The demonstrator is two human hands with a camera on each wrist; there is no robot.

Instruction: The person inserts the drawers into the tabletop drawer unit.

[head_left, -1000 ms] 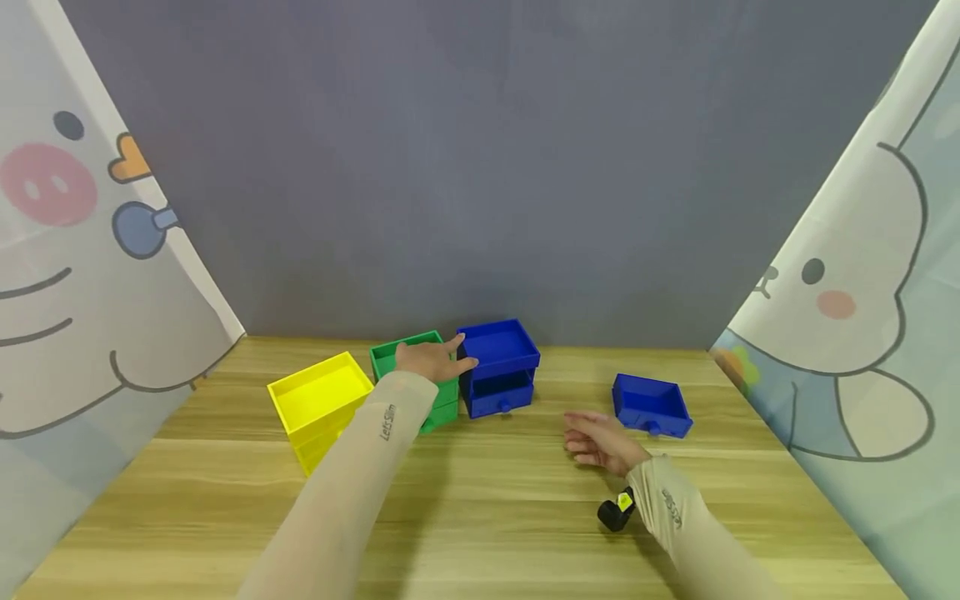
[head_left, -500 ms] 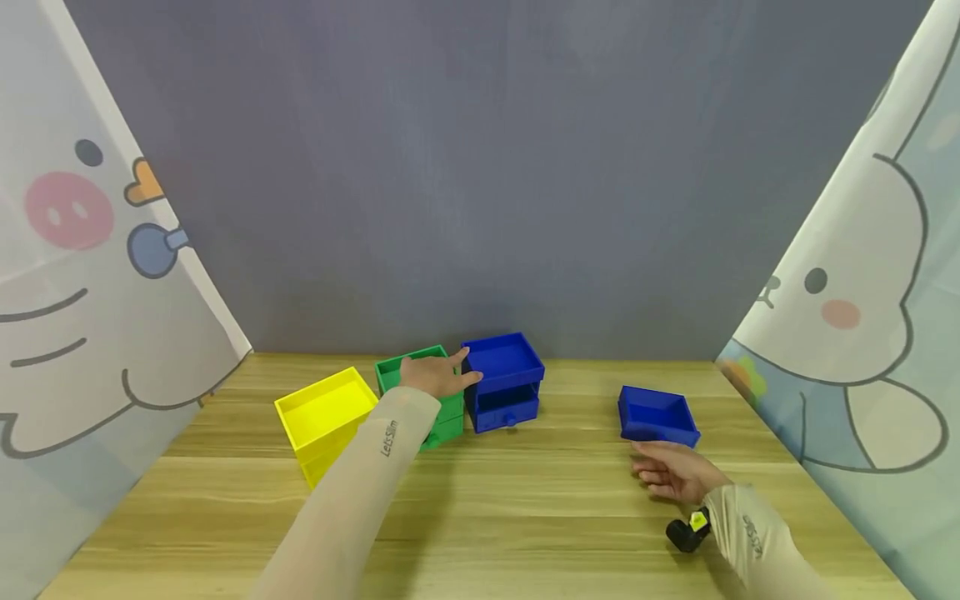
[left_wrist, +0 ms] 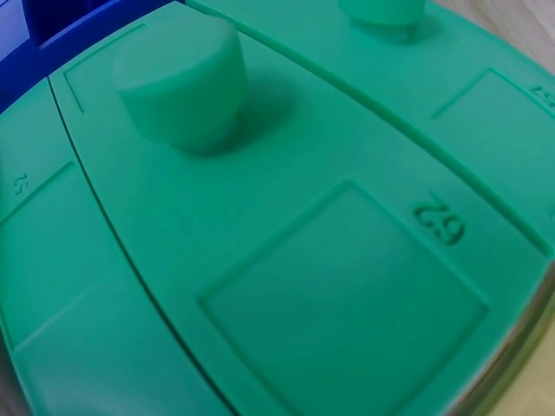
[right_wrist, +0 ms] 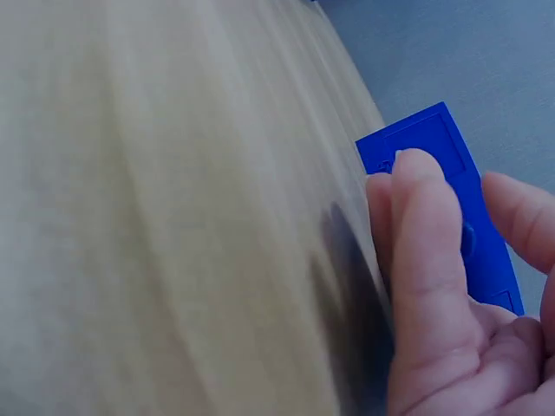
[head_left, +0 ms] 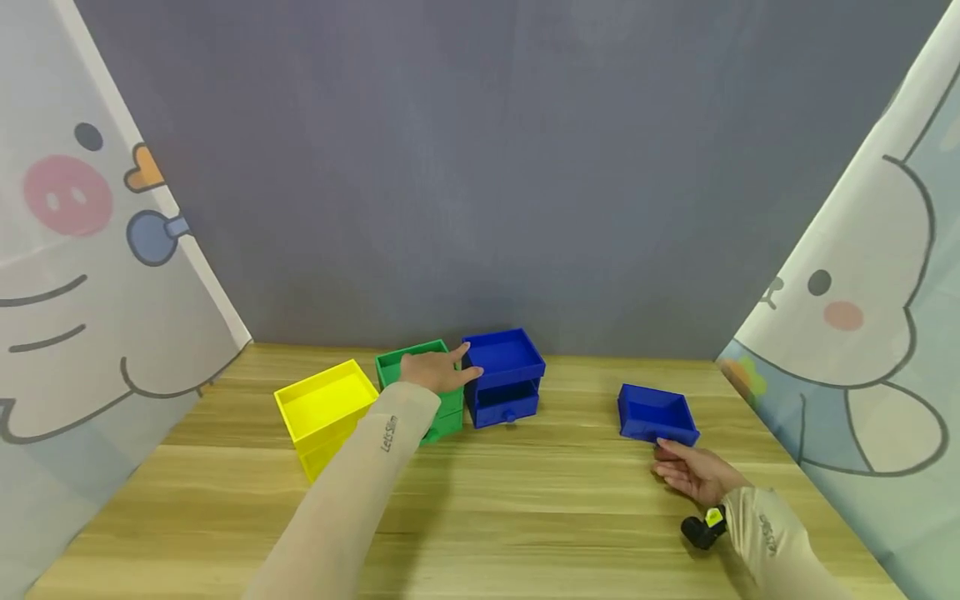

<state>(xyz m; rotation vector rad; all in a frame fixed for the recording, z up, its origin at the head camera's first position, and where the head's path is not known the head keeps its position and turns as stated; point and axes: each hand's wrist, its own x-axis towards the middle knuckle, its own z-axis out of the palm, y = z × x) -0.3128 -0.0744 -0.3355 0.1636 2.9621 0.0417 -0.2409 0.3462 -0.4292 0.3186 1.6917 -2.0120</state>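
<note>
A blue drawer (head_left: 657, 413) with a round knob lies apart on the table, at the right in the head view. Just in front of it is my right hand (head_left: 697, 473). In the right wrist view the thumb and fingers stand apart, with the drawer's knob (right_wrist: 468, 241) visible between them. My left hand (head_left: 433, 372) reaches over the green drawer cabinet (head_left: 450, 417), two fingers spread toward the left side of the blue drawer cabinet (head_left: 504, 354). That blue cabinet shows a dark gap above its lower drawer. Green drawer fronts with knobs (left_wrist: 186, 82) fill the left wrist view.
A yellow drawer cabinet (head_left: 326, 408) stands left of the green one, partly behind my left sleeve. The wooden table (head_left: 525, 500) runs back to a grey wall (head_left: 480, 183), with cartoon-printed cloth at both sides. A small black camera (head_left: 703, 530) sits at my right wrist.
My right hand has moved to the right, from beside the loose blue drawer to in front of its knob. The left hand stays over the green cabinet.
</note>
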